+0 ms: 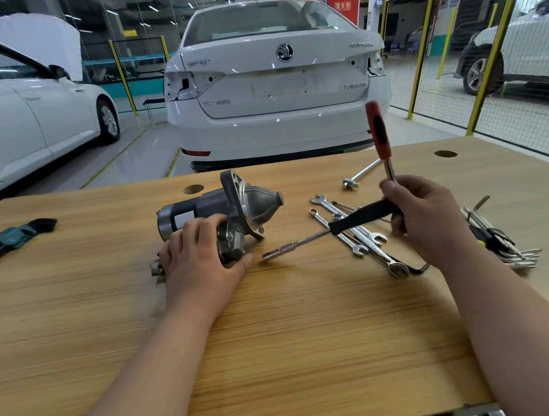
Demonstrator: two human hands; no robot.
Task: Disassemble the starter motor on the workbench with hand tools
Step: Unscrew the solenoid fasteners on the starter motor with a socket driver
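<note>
Judging from how the parts lie, the disassembly is taken to be barely begun. The grey-bodied starter motor (219,210) with its silver cast nose cone is seen whole on the light wooden desk (280,342). Its housing, flange and side solenoid are all joined, and no loose bolt or cover can be made out beside it. Nearly everything therefore appears to be left: fasteners loosened, then solenoid and end pieces parted from the body.

The motor is laid on its side, its nose cone turned to the right. The left hand (200,253) is set over the motor's near side. Its fingers are curled over the solenoid and its thumb is stretched along the desk below, so the motor is held steady.

The right hand (426,215) is raised to the right of the motor, above a scatter of chrome open-ended spanners (353,230). Its fingers are closed round a steel-shafted, black-handled socket driver (362,215). The driver's shaft is slanted down towards the motor, and its socket tip is stopped just short of the motor, near the left thumb. A red-and-black tool handle (378,132) is seen standing up out of the same fist. Whether it is a separate tool cannot be told.

Farther right of the motor a bundle of steel hex keys (500,241) is laid. Well to its left a black hex-key set in a green holder (12,237) is found.
</note>
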